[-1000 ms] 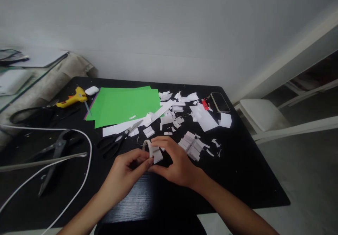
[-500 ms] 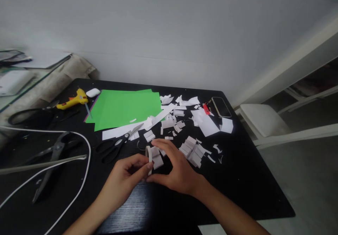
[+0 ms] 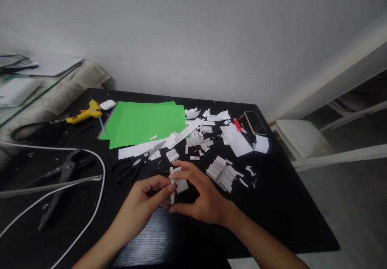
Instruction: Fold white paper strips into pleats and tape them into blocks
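Above the near part of the black table, a thin white ring [image 3: 172, 192] stands upright, seen nearly edge-on. Whether it is paper or tape I cannot tell. My left hand [image 3: 152, 196] pinches its near left side between thumb and curled fingers. My right hand [image 3: 201, 192] curves around it from the right, fingers at its upper edge and thumb at the lower one. Behind the ring, partly hidden by my right hand, lies a folded white paper piece [image 3: 182, 186]. Black-handled scissors [image 3: 137, 162] rest to the left, their blades on a white paper strip [image 3: 128, 152].
Green sheets [image 3: 148, 122] lie at the back, with a yellow glue gun [image 3: 87, 112] to their left. White scraps [image 3: 222, 173] spread rightward toward a phone [image 3: 255, 123]. Dark shears [image 3: 65, 176] and a white cable [image 3: 102, 180] occupy the left side.
The ring has turned from showing part of its opening to nearly edge-on. My right fingers have come in closer onto its upper edge. The view has shifted slightly.
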